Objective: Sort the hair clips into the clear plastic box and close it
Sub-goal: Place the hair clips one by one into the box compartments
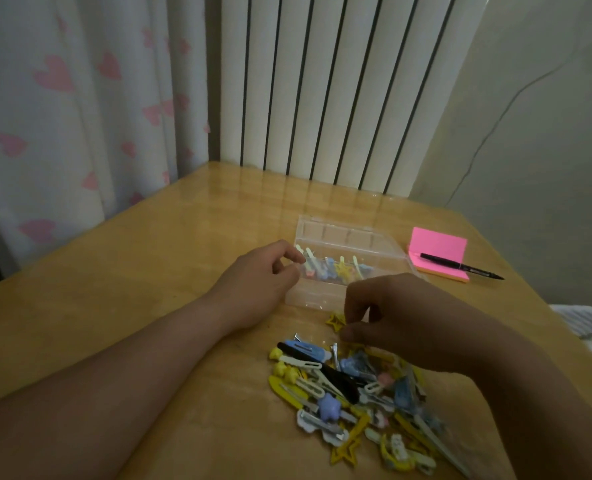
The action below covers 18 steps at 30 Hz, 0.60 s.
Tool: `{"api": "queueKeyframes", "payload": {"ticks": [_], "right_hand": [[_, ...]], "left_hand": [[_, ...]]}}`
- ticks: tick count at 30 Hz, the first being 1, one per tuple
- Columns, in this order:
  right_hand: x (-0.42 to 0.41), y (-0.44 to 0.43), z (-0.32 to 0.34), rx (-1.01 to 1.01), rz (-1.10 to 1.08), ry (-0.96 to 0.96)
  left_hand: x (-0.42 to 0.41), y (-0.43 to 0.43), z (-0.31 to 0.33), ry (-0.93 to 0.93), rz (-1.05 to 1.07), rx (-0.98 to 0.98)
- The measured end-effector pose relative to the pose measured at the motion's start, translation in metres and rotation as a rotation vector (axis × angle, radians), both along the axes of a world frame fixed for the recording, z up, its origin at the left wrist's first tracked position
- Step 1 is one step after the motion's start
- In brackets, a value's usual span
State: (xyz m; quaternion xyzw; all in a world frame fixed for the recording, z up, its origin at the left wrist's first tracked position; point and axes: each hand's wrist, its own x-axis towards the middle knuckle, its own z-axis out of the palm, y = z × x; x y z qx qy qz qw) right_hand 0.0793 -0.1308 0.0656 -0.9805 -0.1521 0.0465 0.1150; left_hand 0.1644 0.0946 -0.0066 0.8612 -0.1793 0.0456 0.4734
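A clear plastic box [384,252] lies open on the wooden table, lid tilted back, with several pale, blue and yellow hair clips [339,268] inside. My left hand [263,282] rests against the box's left edge, fingers curled at its rim. A heap of loose clips [353,393] in yellow, blue, white and black sits nearer to me. My right hand [408,320] hovers over the heap's far end, thumb and fingers pinched beside a yellow star clip [336,321]; whether it grips a clip is hidden.
A pink sticky-note pad [436,245] with a black pen [460,266] across it lies right of the box. A white radiator and a heart-print curtain stand behind the table. The table's right edge runs close to the pen.
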Motion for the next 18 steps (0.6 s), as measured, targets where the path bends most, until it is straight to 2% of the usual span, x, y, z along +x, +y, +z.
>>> {"api": "queueKeyframes", "payload": {"ticks": [5, 10, 15, 18], "right_hand": [[0.003, -0.005, -0.002, 0.005, 0.002, 0.011], [0.004, -0.014, 0.003, 0.196, -0.048, 0.025], [0.018, -0.037, 0.006, 0.499, -0.246, -0.255], [0.037, -0.044, 0.005, 0.502, -0.367, -0.294]], "left_hand": [[0.000, 0.001, -0.001, 0.001, -0.006, -0.005], [0.000, 0.000, -0.001, 0.007, -0.003, -0.015], [0.000, 0.000, -0.002, 0.015, -0.005, -0.036], [0.001, 0.000, -0.004, 0.002, -0.004, -0.037]]}}
